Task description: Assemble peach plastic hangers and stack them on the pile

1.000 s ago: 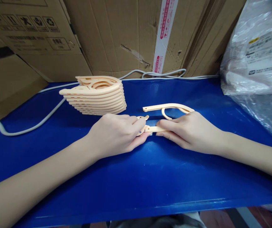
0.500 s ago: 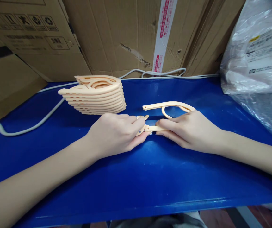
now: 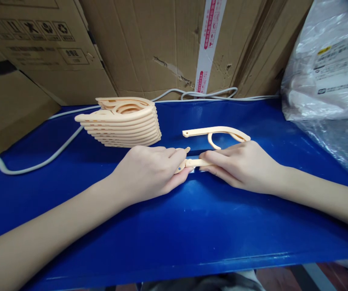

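Observation:
My left hand (image 3: 152, 169) is closed, pinching the small cream plastic centre piece (image 3: 179, 167) of a folding clothes hanger. A short rounded tip of it pokes out above my fingers. My right hand (image 3: 247, 167) grips a cream hanger arm (image 3: 194, 163) between thumb and fingers. The arm's end meets the centre piece; whether they are fastened I cannot tell. Just behind my right hand is another hanger arm (image 3: 219, 130) with a curved loop beneath, partly hidden by the knuckles. A neat stack of matching cream hanger parts (image 3: 122, 125) stands behind my left hand.
A blue table surface (image 3: 174, 230) lies under everything. Cardboard boxes (image 3: 149, 44) form a wall at the back and left. A white cable (image 3: 52, 155) runs along the rear edge and loops left. A clear plastic bag (image 3: 319, 76) with labels sits at right.
The centre piece has turned slightly in my left fingers, and the rear hanger arm's left end has shifted a little upward in view. Both hands stay in nearly the same place.

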Tool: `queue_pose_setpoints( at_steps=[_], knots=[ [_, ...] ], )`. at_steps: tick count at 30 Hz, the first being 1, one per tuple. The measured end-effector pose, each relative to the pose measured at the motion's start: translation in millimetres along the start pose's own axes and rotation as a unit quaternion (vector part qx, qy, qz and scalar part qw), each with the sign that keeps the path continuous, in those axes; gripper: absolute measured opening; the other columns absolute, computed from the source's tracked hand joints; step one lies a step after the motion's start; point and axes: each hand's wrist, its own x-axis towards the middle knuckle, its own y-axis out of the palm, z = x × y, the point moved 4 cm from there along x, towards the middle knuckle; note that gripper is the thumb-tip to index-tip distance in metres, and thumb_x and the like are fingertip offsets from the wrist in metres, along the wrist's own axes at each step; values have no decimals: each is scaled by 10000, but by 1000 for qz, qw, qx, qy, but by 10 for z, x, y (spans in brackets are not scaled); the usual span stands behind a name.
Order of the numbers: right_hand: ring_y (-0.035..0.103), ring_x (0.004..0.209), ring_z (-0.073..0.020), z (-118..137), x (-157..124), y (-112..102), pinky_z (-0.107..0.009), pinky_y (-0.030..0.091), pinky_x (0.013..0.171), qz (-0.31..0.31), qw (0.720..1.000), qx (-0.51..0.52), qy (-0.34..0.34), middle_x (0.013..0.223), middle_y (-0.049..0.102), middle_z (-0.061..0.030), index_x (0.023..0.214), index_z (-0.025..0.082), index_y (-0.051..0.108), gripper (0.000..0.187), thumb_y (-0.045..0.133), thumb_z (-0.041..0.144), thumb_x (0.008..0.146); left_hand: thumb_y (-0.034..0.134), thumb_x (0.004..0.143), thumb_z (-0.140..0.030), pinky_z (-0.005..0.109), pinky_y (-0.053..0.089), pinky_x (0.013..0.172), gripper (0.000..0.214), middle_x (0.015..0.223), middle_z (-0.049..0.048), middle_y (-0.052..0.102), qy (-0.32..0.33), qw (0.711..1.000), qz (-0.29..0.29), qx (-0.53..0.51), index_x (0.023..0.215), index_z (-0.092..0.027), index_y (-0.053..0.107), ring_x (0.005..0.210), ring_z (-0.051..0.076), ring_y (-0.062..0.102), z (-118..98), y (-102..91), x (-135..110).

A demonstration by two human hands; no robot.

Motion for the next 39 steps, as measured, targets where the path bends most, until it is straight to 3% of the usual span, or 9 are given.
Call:
queue_pose_setpoints(
  at_steps=[6, 14, 19, 26, 29, 32, 36, 39],
  knots=[
    [607, 534, -135, 25, 19, -15, -281, 307, 489, -17, 1000, 1, -20, 634, 639, 5, 872, 179, 616, 328, 356, 314, 1019, 445, 980, -295, 279, 262, 423, 232, 647, -2, 642, 33, 999, 24, 0, 819, -168, 554, 519, 171, 631, -74, 6, 13],
    [624, 603, -145, -34, 15, -88, -287, 411, 569, -30, 998, -12, -48, 720, 705, -19, 1008, 175, 653, 365, 382, 419, 1010, 416, 997, -308, 266, 239, 407, 244, 656, -6, 664, 14, 999, 27, -9, 868, -158, 558, 511, 173, 644, -29, -5, 13],
    [583, 699, -175, -149, 8, -173, -323, 471, 676, -107, 994, 16, -24, 753, 706, -31, 890, 222, 681, 275, 478, 388, 971, 442, 982, -324, 259, 192, 409, 233, 558, -33, 609, -3, 999, 29, -17, 838, -174, 548, 429, 163, 581, 12, -44, 16],
    [536, 872, -243, -323, 8, -218, -431, 449, 787, -186, 982, 23, 34, 1040, 667, -138, 796, 171, 723, 279, 523, 300, 941, 430, 989, -330, 247, 210, 427, 280, 581, -12, 638, 15, 998, 61, -27, 807, -161, 561, 456, 147, 591, 42, -12, -2],
    [555, 971, -259, -427, 8, -160, -432, 438, 851, -165, 981, 55, 85, 1143, 645, -129, 816, 186, 730, 296, 498, 307, 954, 416, 995, -346, 247, 201, 429, 290, 601, -7, 658, 20, 996, 77, -33, 852, -157, 582, 466, 137, 594, 41, 23, -15],
    [581, 916, -240, -499, 17, -66, -417, 430, 826, -109, 985, 82, 111, 1089, 667, -105, 839, 193, 727, 316, 469, 321, 967, 421, 996, -356, 248, 199, 436, 290, 601, -10, 654, 21, 997, 69, -31, 858, -161, 586, 467, 131, 579, 41, 29, -20],
    [576, 845, -217, -494, 34, 46, -393, 411, 786, -7, 993, 87, 85, 967, 686, -86, 896, 193, 715, 311, 442, 314, 981, 414, 1004, -378, 261, 199, 445, 336, 551, -21, 580, 46, 996, 68, -34, 784, -178, 571, 461, 131, 533, 35, 40, -20],
    [574, 852, -212, -470, 36, 48, -383, 398, 783, -3, 995, 76, 72, 978, 680, -92, 918, 194, 707, 308, 436, 323, 984, 420, 995, -445, 257, 256, 478, 376, 595, -21, 562, 76, 992, 82, -61, 768, -186, 570, 526, 134, 540, 32, 52, -12]
  ],
)
